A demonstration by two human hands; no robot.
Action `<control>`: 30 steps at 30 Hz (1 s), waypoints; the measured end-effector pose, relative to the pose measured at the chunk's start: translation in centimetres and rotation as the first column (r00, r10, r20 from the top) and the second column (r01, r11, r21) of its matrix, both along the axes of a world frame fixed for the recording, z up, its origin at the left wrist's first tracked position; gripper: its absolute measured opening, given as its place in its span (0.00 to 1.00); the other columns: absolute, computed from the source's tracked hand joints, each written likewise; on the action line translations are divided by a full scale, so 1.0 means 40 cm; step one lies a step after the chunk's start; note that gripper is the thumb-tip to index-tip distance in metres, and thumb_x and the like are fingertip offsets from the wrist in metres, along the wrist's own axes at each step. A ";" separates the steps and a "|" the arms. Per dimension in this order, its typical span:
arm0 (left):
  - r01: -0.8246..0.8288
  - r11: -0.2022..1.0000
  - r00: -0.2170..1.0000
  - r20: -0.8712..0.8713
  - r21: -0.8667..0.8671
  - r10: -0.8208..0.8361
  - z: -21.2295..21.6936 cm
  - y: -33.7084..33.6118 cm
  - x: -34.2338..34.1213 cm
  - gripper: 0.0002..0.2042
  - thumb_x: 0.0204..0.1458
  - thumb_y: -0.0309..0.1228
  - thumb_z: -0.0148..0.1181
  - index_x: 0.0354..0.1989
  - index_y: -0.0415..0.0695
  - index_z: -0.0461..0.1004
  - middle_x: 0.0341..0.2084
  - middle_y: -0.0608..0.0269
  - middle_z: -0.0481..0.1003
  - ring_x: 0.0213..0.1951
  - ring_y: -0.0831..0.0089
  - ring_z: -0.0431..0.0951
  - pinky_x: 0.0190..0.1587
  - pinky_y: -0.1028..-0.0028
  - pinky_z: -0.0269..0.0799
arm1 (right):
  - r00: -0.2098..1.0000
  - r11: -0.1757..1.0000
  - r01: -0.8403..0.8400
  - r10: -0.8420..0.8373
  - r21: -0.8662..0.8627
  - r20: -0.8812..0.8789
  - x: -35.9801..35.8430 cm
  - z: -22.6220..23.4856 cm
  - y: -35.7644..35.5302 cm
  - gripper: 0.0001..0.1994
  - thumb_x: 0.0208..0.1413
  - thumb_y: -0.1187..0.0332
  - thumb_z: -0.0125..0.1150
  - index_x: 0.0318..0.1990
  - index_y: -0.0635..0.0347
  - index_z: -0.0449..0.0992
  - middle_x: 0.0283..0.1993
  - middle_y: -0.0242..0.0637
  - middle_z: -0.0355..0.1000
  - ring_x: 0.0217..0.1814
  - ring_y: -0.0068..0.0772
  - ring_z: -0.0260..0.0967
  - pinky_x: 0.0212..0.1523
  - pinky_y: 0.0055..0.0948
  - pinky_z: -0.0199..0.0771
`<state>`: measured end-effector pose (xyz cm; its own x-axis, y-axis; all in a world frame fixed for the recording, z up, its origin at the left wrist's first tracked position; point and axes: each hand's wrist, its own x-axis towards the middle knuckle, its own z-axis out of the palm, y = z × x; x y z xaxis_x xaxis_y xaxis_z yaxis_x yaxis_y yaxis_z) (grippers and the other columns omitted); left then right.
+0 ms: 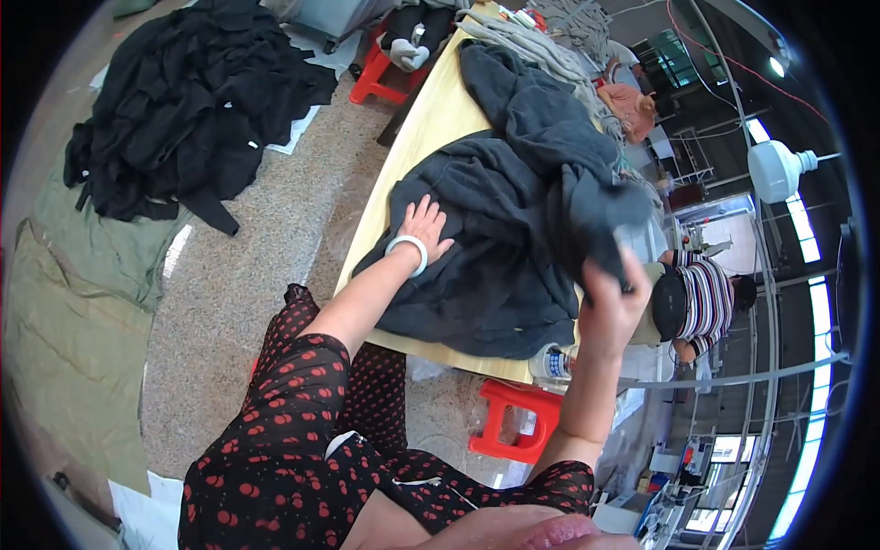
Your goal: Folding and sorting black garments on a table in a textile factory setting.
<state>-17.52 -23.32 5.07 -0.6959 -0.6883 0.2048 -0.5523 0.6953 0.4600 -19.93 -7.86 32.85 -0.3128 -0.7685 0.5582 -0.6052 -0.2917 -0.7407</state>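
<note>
A dark grey garment [486, 229] of thick cloth lies spread and rumpled on the pale wooden table [417, 133]. My left hand [423, 228], with a white bangle at the wrist, rests flat on its left part, fingers spread. Raised at the right side, my right hand [616, 291] has its fingers closed on a bunched part of the same garment. That lifted part is smeared by motion. Which part of the garment it is, I cannot tell.
A heap of black garments [202, 101] lies on the floor at the left, by green cloth [78, 339]. Red stools [518, 422] stand by the table's near and far ends. A bottle [552, 361] is at the near right corner. A person in stripes [706, 298] works at the right.
</note>
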 end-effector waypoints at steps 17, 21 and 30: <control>0.585 0.775 0.578 -0.546 -0.240 -0.606 0.384 0.024 0.052 0.25 0.40 0.26 0.53 0.51 0.53 0.60 0.45 0.53 0.65 0.46 0.55 0.67 0.47 0.66 0.65 | 0.865 0.821 -0.500 0.461 0.275 0.196 0.182 -0.013 0.075 0.11 0.37 0.79 0.60 0.33 0.69 0.74 0.31 0.38 0.73 0.34 0.22 0.70 0.39 0.21 0.68; 0.686 0.660 0.579 -0.319 -0.306 -0.750 0.443 0.046 0.063 0.20 0.40 0.26 0.53 0.47 0.48 0.66 0.40 0.53 0.68 0.46 0.56 0.68 0.48 0.68 0.64 | 0.748 0.723 -0.664 0.645 0.190 0.155 0.190 -0.004 0.130 0.11 0.36 0.80 0.62 0.32 0.70 0.73 0.31 0.42 0.74 0.34 0.31 0.73 0.37 0.24 0.70; 0.601 0.800 0.800 -0.015 0.002 -0.600 0.408 0.090 -0.028 0.28 0.45 0.28 0.50 0.58 0.52 0.51 0.45 0.44 0.65 0.47 0.53 0.66 0.51 0.66 0.61 | 0.528 0.495 -0.848 0.749 0.190 0.401 0.218 -0.034 0.227 0.11 0.41 0.78 0.61 0.35 0.69 0.73 0.32 0.44 0.73 0.32 0.30 0.73 0.31 0.20 0.70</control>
